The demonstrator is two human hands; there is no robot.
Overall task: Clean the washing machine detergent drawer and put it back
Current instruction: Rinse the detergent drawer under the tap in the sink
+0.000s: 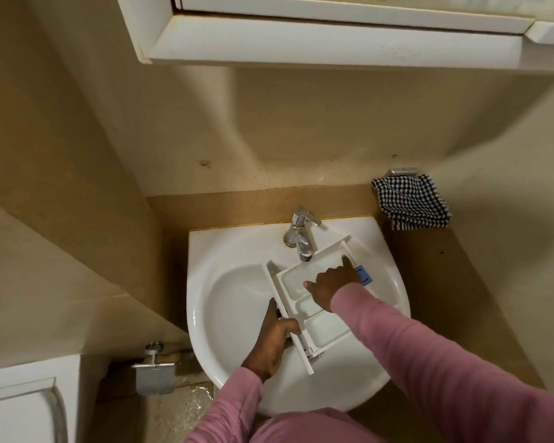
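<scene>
The white detergent drawer lies tilted across the white sink, its far end under the chrome tap. It has several compartments. My left hand grips the drawer's left long edge near its front. My right hand rests inside the far compartment, index finger stretched toward the far right corner. A small blue piece lies on the sink rim just right of the drawer. Whether water runs from the tap cannot be told.
A black-and-white checked cloth hangs on a wall holder at the right. A white cabinet juts out overhead. A metal toilet-paper holder sits low on the left, beside a white fixture.
</scene>
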